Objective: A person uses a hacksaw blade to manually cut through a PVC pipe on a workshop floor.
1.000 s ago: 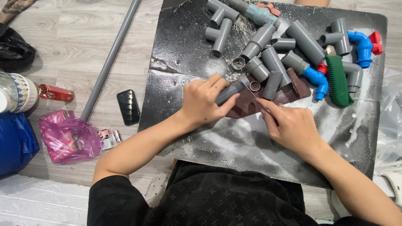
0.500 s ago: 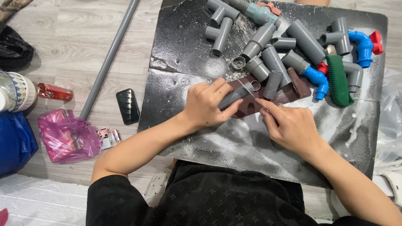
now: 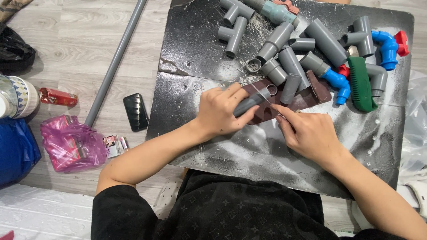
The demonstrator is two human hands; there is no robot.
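Observation:
My left hand (image 3: 221,112) grips a short grey pipe piece (image 3: 251,101) that lies slanted on a brown sheet of sandpaper (image 3: 291,103) on the dusty black board (image 3: 191,53). My right hand (image 3: 311,132) sits just right of it, fingertips pinched on a thin pale strip (image 3: 266,98) that runs up to the pipe's open end. A pile of grey pipe fittings (image 3: 284,58) lies beyond both hands. Two blue fittings (image 3: 337,82) and a green-handled tool (image 3: 360,84) lie to the right of the pile.
A long grey pipe (image 3: 116,60) lies on the wooden floor left of the board. Near it are a black phone (image 3: 135,112), a pink plastic bag (image 3: 71,144), a red tube (image 3: 58,97), a blue bag (image 3: 15,153) and a patterned jar (image 3: 18,95).
My left hand has slid slightly up and right with the pipe piece. My right hand's fingertips have closed in toward the pipe's end.

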